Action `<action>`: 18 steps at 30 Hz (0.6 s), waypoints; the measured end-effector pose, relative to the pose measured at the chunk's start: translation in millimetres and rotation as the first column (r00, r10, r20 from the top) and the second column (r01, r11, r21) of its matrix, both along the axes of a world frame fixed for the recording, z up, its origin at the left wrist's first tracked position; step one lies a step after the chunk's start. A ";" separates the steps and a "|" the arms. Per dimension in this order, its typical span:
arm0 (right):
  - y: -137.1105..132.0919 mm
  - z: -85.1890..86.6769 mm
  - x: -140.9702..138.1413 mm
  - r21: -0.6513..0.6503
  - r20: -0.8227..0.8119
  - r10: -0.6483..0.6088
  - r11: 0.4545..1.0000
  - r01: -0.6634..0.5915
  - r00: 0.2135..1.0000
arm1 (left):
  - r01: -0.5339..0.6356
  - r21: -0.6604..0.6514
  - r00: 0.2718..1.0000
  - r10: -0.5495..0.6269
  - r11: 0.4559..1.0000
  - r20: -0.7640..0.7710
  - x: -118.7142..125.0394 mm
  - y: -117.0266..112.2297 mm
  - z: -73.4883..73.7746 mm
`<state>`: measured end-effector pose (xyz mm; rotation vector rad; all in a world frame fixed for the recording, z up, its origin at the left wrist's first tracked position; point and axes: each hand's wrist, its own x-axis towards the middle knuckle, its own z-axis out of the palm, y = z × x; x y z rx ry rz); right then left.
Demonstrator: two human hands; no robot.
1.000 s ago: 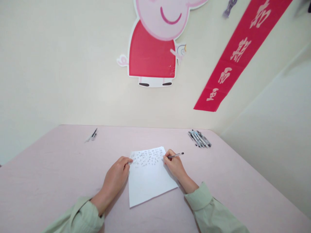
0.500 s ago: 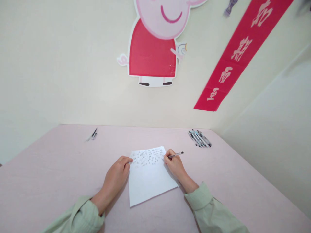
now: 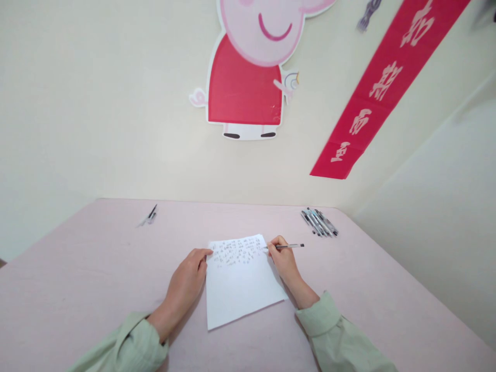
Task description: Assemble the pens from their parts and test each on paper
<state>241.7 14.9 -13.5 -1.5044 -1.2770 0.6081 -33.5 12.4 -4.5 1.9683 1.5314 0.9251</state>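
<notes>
A white sheet of paper (image 3: 242,289) lies on the pink table (image 3: 77,289) in front of me, with several lines of small handwriting across its top part. My left hand (image 3: 185,284) rests on the sheet's left edge with the fingers curled, pressing it down. My right hand (image 3: 284,260) is at the sheet's upper right edge, pinched round a pen (image 3: 289,246) whose tip sits at the paper's right margin and whose barrel points right.
Several pens (image 3: 320,222) lie bunched at the table's far right corner. One more pen (image 3: 148,216) lies at the far left. A cartoon pig cut-out (image 3: 248,77) and a red banner (image 3: 372,88) hang on the wall behind.
My right hand has shifted a little right, off the written lines to the paper's edge, and the pen has tilted flatter. The left hand has stayed put.
</notes>
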 end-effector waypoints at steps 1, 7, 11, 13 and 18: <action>0.6 -0.1 0.2 0.002 -0.008 -0.002 1.000 0.002 1.000 | -0.021 0.010 0.999 0.021 1.000 0.027 0.3 0.0 1.3; 1.0 0.1 0.0 0.049 -0.034 -0.017 0.999 0.019 0.999 | -0.128 -0.019 0.966 0.129 0.992 0.223 1.7 0.4 5.2; -1.5 5.4 -2.5 0.036 -0.083 -0.001 0.999 0.004 0.997 | 0.002 -0.075 0.910 0.029 0.997 0.414 8.4 -5.2 3.1; -4.6 11.2 -7.6 0.020 -0.122 0.033 0.999 -0.031 0.992 | 0.098 -0.104 0.888 -0.040 0.990 0.458 14.3 -10.7 3.6; -18.3 24.7 -33.8 0.040 -0.161 0.183 0.983 -0.178 0.970 | 0.268 -0.196 0.910 -0.180 0.943 0.374 25.4 -22.8 7.5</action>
